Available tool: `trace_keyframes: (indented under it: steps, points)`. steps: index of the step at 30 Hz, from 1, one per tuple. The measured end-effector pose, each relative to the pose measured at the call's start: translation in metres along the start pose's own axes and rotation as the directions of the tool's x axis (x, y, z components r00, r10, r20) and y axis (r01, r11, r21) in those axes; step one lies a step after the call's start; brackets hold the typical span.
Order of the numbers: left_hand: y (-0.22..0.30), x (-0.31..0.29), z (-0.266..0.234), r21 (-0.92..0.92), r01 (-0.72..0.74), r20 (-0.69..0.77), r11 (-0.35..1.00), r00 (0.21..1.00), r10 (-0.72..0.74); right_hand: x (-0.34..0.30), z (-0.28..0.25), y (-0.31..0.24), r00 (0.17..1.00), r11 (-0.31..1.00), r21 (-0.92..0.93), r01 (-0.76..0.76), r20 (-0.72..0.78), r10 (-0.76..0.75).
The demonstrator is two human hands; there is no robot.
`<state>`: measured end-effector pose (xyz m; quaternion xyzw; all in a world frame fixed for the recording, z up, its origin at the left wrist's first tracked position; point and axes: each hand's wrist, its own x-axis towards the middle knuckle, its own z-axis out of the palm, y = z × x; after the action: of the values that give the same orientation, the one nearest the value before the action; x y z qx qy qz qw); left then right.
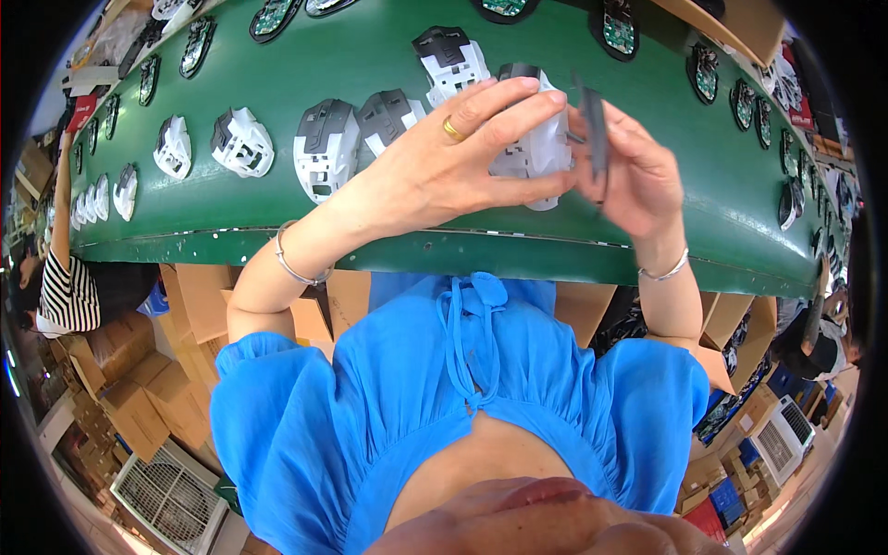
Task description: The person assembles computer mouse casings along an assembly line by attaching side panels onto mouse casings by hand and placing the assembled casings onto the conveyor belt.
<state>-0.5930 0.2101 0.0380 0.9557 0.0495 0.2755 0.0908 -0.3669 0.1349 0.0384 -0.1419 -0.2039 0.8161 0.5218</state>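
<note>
My left hand (453,153), with a gold ring, reaches over a white plastic mouse shell (536,148). Its thumb and fingers are curved around that shell, which is partly hidden. Just to the right, my right hand (638,171) pinches a thin dark grey plastic piece (595,139), blurred and seen edge-on beside the shell. Left of my hands lie a shell with a grey top plate (326,143) and another grey-topped shell (384,120), partly behind my left hand. A further grey-topped shell (450,60) lies beyond my fingers.
On the green bench (277,199), white shells without grey plates (242,141) stretch left. Dark shells with green circuit boards (618,28) line the far side and the right. Cardboard boxes (153,398) stand below. Another person's striped sleeve (69,291) shows at far left.
</note>
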Motion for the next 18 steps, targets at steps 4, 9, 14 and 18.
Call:
trace_keyframes:
  steps: [4,9,14,18]
  points:
    - [0.002,0.001,0.005,-0.347,0.154,-0.085,0.925,0.977,-0.195,0.006,0.016,0.02,0.977,0.993,-0.033,0.113,-0.177,-0.117]
    - [0.013,0.003,0.021,-0.703,0.16,-0.416,0.693,0.697,-0.584,0.015,0.019,0.024,0.961,0.966,0.077,0.245,-0.154,-0.231]
    - [0.014,0.009,0.016,-0.938,0.182,0.346,-0.295,0.532,-0.773,0.025,0.016,0.03,0.964,0.966,-0.126,0.228,-0.113,-0.242]
    - [0.002,-0.001,0.02,-0.946,0.125,0.32,-0.298,0.492,-0.809,0.029,0.033,0.027,0.898,0.837,-0.476,0.268,-0.19,-0.396]
